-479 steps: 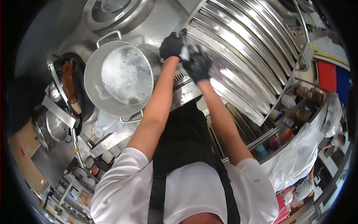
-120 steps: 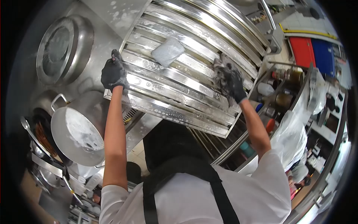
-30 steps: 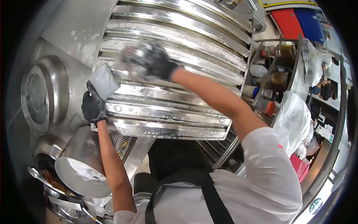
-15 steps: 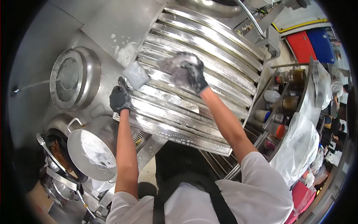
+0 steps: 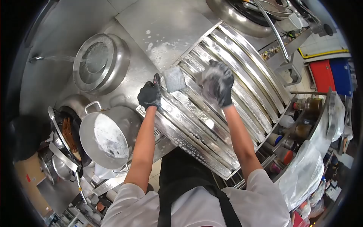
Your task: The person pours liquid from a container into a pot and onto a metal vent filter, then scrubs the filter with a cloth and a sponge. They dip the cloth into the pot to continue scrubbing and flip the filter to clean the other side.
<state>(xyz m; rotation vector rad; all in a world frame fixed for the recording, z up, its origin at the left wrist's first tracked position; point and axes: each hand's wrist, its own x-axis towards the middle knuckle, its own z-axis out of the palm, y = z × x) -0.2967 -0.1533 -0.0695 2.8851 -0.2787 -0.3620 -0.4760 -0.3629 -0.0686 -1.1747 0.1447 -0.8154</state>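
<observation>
A large metal hood filter (image 5: pixel 196 125) with long parallel slats lies across the steel counter, wet and dotted with suds. My left hand (image 5: pixel 150 94), in a black glove, is closed over its left edge with the thumb pointing up. Just beside that thumb, a grey scouring pad (image 5: pixel 174 79) rests on the slats. My right hand (image 5: pixel 223 83), also black-gloved, presses a greyish soapy cloth (image 5: pixel 207 80) onto the middle of the filter; motion blurs both, and the fingers partly hide the cloth.
Water runs into a round steel pot (image 5: pixel 121 64) at the left. Nearer me stands a two-handled pot (image 5: pixel 87 132) with foamy water. A rack of jars (image 5: pixel 302 125) is on the right. A pan with utensils (image 5: pixel 242 17) sits at the back.
The view has swung, so the filter and pots appear farther right and turned. My right hand has shifted over the slats with the cloth. My left hand keeps its grip on the edge.
</observation>
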